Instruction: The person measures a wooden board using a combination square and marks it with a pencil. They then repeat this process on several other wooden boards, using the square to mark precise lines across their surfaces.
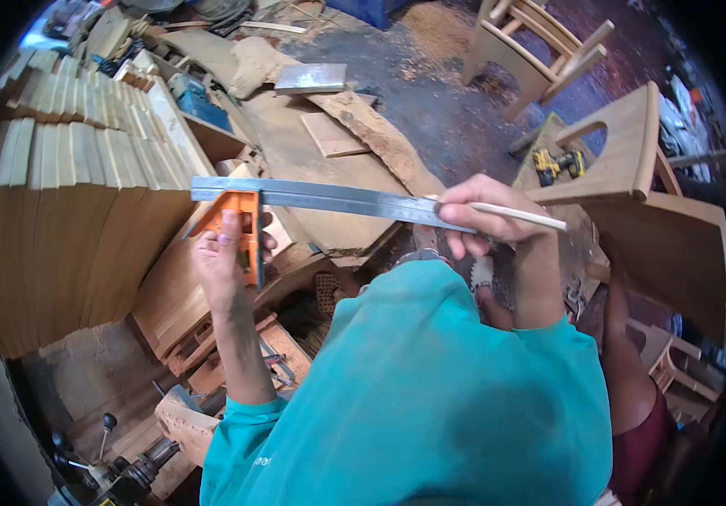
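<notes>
In the head view, the left hand (pixel 224 257) is closed around the orange head (pixel 253 240) of a combination square, its thumb pressed on the face. The square's steel rule (pixel 321 198) runs across in front of the teal shirt (pixel 464 379) to the right hand (pixel 485 215), whose thumb and fingers pinch the far end. That hand also keeps a wooden pencil (pixel 532 218) tucked in its grip, slanting out to the right.

The rule's left end overlaps the stacked wooden boards (pixel 76 160) in the view; whether it touches them I cannot tell. A small wooden panel (pixel 335 135) lies beyond the rule. To the right are a yellow-and-black cordless drill (pixel 559 166) and a wooden chair (pixel 616 169), with another person's arm (pixel 620 337) beside it.

The step in hand looks like handling or adjusting the square. Sliding the rule would call for a steady head and a straight pull; marking would call for freeing the pencil.
</notes>
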Motion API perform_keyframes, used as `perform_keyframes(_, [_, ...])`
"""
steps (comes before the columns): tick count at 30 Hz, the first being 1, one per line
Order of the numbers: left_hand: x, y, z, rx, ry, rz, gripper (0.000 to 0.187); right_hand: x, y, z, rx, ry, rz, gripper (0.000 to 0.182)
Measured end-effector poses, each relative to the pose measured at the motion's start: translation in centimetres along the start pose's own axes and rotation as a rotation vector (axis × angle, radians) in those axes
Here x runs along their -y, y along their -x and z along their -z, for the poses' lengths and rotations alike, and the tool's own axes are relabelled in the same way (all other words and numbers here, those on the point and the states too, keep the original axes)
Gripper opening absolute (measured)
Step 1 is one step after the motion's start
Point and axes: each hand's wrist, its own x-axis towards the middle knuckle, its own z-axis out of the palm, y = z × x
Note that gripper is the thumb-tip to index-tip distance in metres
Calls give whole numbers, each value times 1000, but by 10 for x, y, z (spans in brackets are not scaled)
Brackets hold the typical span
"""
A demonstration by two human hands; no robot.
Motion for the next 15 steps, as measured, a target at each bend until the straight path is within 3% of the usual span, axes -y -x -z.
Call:
perform_keyframes(3, [-1,1,-3,8,48,-6,33,-22,-9,-5,-117,34,178,36])
perform_keyframes(7, [-7,4,0,72,6,-44,35,-30,-8,-12,-125,-63,204,36])
perform_keyframes(10, [-6,13,-2,65,11,-6,36,-21,-5,-21,-241,59,206,38])
perform_keyframes(15, [4,43,-37,152,16,91,36,-13,-18,-58,-136,-79,211,37])
